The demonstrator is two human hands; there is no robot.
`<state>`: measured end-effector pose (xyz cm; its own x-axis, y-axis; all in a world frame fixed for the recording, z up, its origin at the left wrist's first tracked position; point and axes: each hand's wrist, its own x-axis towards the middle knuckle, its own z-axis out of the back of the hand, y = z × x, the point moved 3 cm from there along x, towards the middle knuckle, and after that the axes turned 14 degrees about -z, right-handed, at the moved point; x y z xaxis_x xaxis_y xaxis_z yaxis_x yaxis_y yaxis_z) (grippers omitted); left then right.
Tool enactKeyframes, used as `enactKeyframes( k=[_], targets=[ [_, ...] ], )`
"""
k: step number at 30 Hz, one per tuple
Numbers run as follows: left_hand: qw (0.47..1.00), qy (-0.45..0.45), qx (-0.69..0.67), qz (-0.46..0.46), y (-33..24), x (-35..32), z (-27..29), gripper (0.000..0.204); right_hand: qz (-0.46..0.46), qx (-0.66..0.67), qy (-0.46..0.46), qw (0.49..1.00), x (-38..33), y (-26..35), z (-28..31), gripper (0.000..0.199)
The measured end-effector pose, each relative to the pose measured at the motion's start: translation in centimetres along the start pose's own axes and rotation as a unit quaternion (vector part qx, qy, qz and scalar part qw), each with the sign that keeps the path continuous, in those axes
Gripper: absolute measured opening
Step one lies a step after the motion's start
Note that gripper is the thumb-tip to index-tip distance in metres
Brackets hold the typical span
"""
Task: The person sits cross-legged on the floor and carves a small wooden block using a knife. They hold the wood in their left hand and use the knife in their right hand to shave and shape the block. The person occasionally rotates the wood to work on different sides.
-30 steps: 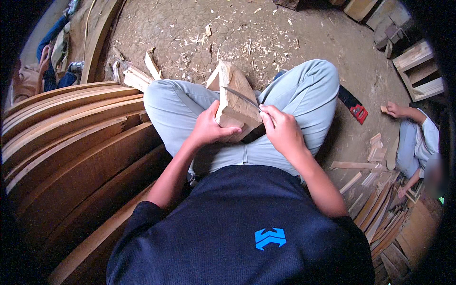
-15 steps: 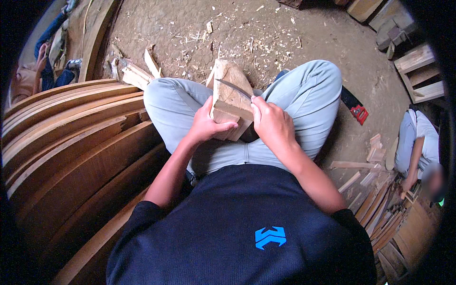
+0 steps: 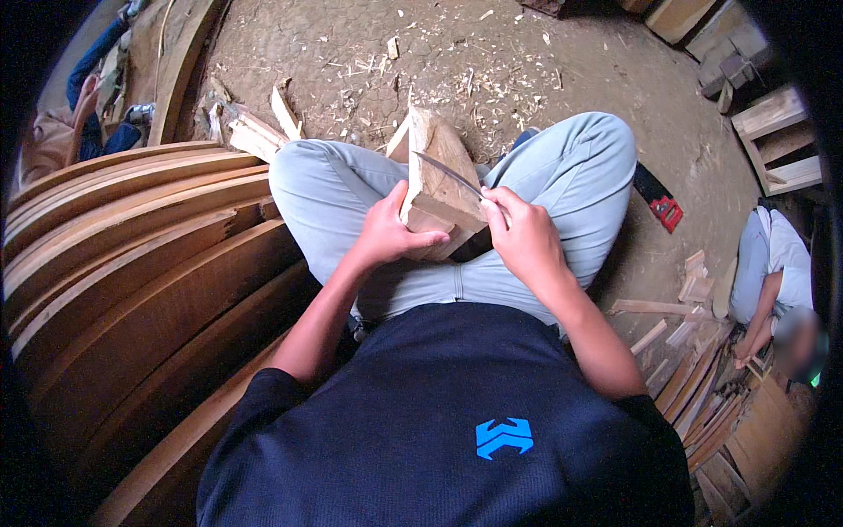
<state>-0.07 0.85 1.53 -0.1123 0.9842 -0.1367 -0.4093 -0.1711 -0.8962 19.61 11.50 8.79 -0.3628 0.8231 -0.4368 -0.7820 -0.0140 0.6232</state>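
Between my bent knees rests a thick wooden block (image 3: 445, 195), pale on its faces and rounded toward its far end. My left hand (image 3: 392, 230) grips its near left side, thumb laid along the near end. In my right hand (image 3: 520, 230) is a knife (image 3: 450, 173) with a narrow, slightly curved dark blade. Its handle is hidden inside my closed fingers. The blade slants up and left across the block's top face; whether its edge touches the wood I cannot tell.
Long curved boards (image 3: 149, 228) are stacked close on my left. A red-handled saw (image 3: 660, 202) lies on the floor beyond my right knee. Wood shavings (image 3: 421, 79) litter the dirt ahead. Another person (image 3: 773, 281) crouches at far right beside wood strips (image 3: 702, 404); someone else (image 3: 66, 136) sits at far left.
The block has shifted slightly right and tilted a little, both hands moving with it. My right hand and the knife sit slightly farther right and nearer me.
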Motion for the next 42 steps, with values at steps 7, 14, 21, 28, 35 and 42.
enactKeyframes(
  k=[7, 14, 21, 28, 35, 42],
  targets=[
    [1.0, 0.002, -0.011, -0.004, 0.2, 0.0, -0.1, 0.078, 0.004, 0.023, 0.028, 0.999, -0.1, 1.0, 0.5, 0.022],
    [0.997, -0.046, -0.062, -0.028, 0.9, 0.2, -0.1, 0.083, 0.015, -0.078, -0.02, 0.997, 1.2, 1.1, -1.2, 0.022],
    [0.999, -0.026, -0.023, -0.027, 0.2, 0.1, 0.2, 0.084, 0.054, -0.167, -0.062, 0.982, 0.5, 1.4, -0.9, 0.023],
    [1.0, -0.011, -0.008, -0.006, 0.2, -0.1, -0.1, 0.077, 0.036, -0.123, -0.049, 0.991, -0.1, 0.5, -0.8, 0.025],
    [1.0, -0.011, -0.017, -0.018, 0.3, 0.1, -0.2, 0.08, 0.019, 0.019, 0.013, 1.0, 2.3, -0.8, -0.3, 0.02],
    [1.0, -0.027, 0.001, -0.013, 0.3, 0.2, 0.1, 0.089, 0.026, -0.178, -0.058, 0.982, 0.9, 2.5, -0.5, 0.021]
  ],
)
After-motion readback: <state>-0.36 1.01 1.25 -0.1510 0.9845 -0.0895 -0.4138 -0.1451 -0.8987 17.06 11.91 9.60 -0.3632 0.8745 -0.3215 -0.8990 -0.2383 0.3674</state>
